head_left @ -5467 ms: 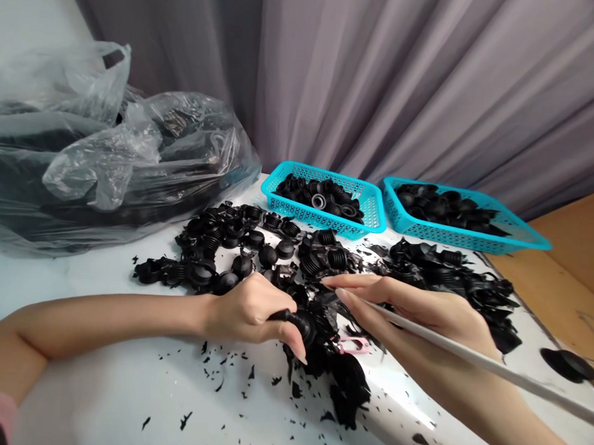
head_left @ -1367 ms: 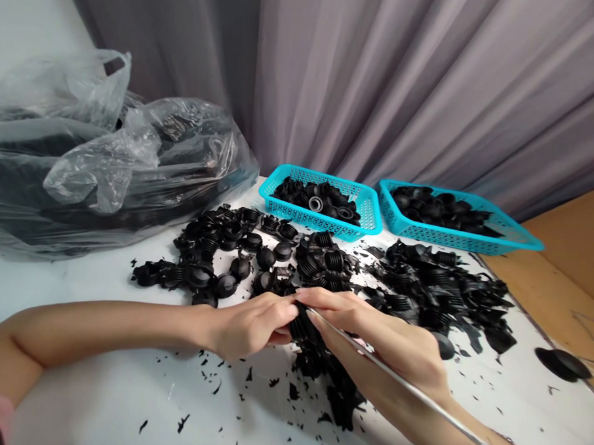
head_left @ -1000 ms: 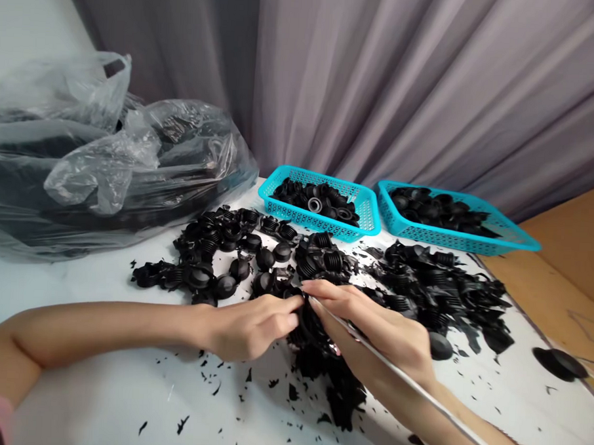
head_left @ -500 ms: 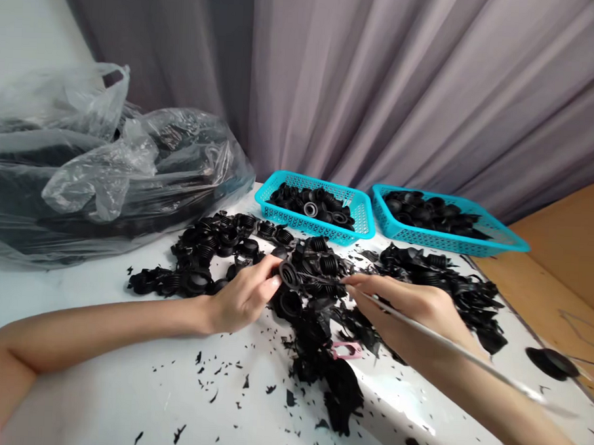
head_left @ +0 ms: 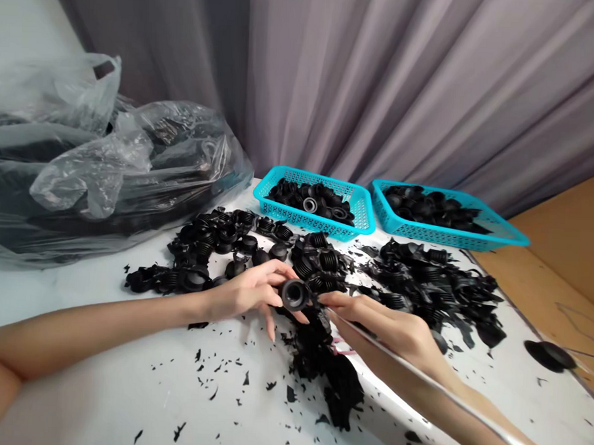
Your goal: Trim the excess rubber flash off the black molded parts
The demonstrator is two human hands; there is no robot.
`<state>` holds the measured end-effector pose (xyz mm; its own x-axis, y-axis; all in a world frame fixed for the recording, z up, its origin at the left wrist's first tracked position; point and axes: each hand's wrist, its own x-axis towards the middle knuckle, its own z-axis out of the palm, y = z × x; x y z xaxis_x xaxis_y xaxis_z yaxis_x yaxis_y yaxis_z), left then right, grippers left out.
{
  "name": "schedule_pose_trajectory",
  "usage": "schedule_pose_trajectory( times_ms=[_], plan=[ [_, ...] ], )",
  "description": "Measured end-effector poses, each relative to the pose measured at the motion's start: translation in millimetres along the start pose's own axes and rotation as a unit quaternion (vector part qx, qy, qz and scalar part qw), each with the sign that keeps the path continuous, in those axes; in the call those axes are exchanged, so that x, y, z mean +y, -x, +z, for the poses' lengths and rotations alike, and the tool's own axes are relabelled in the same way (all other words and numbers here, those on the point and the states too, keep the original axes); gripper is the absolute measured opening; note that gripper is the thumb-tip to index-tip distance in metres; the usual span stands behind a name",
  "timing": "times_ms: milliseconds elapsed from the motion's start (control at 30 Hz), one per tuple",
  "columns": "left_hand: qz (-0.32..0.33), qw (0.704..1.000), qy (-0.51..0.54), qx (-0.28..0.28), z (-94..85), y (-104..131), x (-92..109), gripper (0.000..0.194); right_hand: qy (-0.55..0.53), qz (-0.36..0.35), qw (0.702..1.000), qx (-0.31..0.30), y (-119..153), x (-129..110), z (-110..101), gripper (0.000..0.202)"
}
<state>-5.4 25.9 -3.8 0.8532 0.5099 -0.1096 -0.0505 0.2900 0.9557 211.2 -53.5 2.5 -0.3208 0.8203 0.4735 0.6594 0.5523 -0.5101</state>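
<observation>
My left hand [head_left: 247, 296] grips a round black rubber part with a ringed opening [head_left: 294, 294] between thumb and fingers, its lower fingers spread. The opening faces me. Close against the part's right side, my right hand [head_left: 386, 321] is closed in a pinch. A long thin pale rod [head_left: 447, 390] runs from these fingers back along the forearm; its front tip is hidden. Under both hands lies a heap of black rubber scraps [head_left: 339, 382]. A pink object [head_left: 339, 346] shows partly beneath my right hand.
Two blue baskets [head_left: 316, 231] [head_left: 454, 239] with black rubber parts stand at the back. A large clear plastic bag [head_left: 181, 178] fills the left. Ribbed black parts [head_left: 193, 280] and more scraps [head_left: 436, 287] cover the white table [head_left: 122, 385]. A black cap-like piece [head_left: 550, 356] lies near the right edge.
My right hand has moved left and slightly down, against the rubber part. The part has turned its opening more toward me, and my left fingers have spread. The pink object is now mostly covered.
</observation>
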Motion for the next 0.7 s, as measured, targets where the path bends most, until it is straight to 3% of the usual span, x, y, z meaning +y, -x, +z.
schedule_pose_trajectory(
  times_ms=[133,233,367,500,600,700],
  plan=[
    [-0.050,0.993,0.094,-0.058,-6.4,-2,1,0.024,0.011,-0.058,0.998,0.013,4,2,9,0.019],
    [-0.048,0.998,0.044,-0.027,-4.4,-1,0,0.025,0.025,-0.029,0.999,0.019,3,3,4,0.017],
    [-0.047,0.997,-0.050,0.021,2.5,3,0,0.046,0.010,0.031,0.999,0.011,1,0,-10,0.013],
    [-0.026,0.987,-0.152,0.049,9.9,7,5,0.054,0.005,0.058,0.998,-0.021,1,-4,-22,0.033],
    [-0.016,0.980,-0.190,0.060,15.2,9,7,0.055,0.046,0.021,0.998,-0.026,0,-8,-22,0.030],
    [-0.008,0.972,-0.226,0.064,19.5,9,7,0.056,0.129,-0.081,0.988,-0.039,-6,-13,-13,0.036]
  ],
)
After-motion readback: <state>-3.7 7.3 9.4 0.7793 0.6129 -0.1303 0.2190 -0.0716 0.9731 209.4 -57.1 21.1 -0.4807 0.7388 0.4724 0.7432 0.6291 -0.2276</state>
